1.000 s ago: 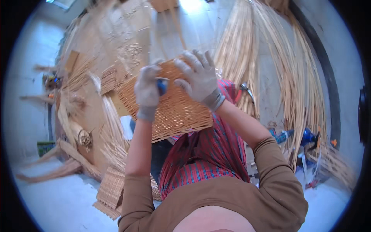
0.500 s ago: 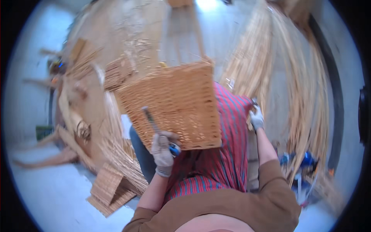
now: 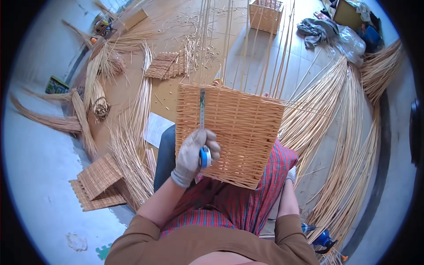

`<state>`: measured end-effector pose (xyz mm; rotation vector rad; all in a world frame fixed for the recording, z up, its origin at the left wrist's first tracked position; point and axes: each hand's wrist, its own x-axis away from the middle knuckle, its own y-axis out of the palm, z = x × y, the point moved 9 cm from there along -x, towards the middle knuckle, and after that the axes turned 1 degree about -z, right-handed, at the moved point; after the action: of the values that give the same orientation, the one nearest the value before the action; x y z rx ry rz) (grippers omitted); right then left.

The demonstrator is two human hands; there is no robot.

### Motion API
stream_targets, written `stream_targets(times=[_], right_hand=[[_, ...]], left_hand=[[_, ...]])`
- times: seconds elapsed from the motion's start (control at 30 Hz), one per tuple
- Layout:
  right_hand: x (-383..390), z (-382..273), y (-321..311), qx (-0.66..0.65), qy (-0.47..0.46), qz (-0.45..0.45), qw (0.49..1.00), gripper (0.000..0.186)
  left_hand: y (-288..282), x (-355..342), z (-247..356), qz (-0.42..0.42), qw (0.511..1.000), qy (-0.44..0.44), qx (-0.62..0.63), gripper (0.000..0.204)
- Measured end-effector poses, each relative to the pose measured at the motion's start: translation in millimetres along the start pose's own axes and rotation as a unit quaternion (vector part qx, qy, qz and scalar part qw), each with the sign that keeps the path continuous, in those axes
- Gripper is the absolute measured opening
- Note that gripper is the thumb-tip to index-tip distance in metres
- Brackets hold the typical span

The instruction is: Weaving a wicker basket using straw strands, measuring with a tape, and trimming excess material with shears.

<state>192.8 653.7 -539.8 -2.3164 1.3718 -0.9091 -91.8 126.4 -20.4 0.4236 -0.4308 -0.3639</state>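
Observation:
My left hand [image 3: 187,157], in a pale work glove, is closed around a blue tape measure [image 3: 206,157]. Its short length of blade points up across a woven wicker panel [image 3: 240,128], which stands tilted over my lap. Long unwoven stakes [image 3: 265,66] rise from the panel's far edge, and several thin strands stick out at its right corner. Beside my right knee, my right hand [image 3: 291,173], also gloved, is mostly hidden behind the red striped cloth [image 3: 282,159] over my legs; its fingers do not show.
Fanned bundles of long canes [image 3: 320,104] lie on the right. On the left are more canes [image 3: 128,154], woven panels [image 3: 99,179] and a paper sheet [image 3: 157,128]. A woven box [image 3: 265,17] stands ahead, near a grey cloth [image 3: 317,31] and a clear plastic bag [image 3: 351,44].
The panel has swung round and now faces me more squarely, its stakes in view. My left hand has moved slightly right and up with the tape measure. My right hand has lowered behind the cloth.

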Motion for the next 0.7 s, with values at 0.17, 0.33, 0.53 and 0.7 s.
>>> stream_targets(times=[0.17,0.33,0.53,0.7], right_hand=[[122.1,-87.0,28.0,0.210,-0.019,-0.151,0.966,0.034],[206.9,-123.7,-62.1,0.145,-0.040,-0.073,0.986,0.040],[299.7,-307.7,-153.5,-0.032,-0.225,-0.009,0.974,0.047],[364.4,-387.7,-170.2,-0.129,-0.277,-0.187,0.934,0.042]], left_hand=[[-2.6,5.8,9.5,0.020,0.999,-0.016,-0.046,0.037],[-13.0,62.2,-60.6,0.064,0.996,-0.054,0.006,0.032],[-43.4,110.0,-117.4,0.057,0.991,-0.111,-0.054,0.031],[-51.4,98.3,-128.1,0.024,0.992,-0.091,-0.082,0.024]])
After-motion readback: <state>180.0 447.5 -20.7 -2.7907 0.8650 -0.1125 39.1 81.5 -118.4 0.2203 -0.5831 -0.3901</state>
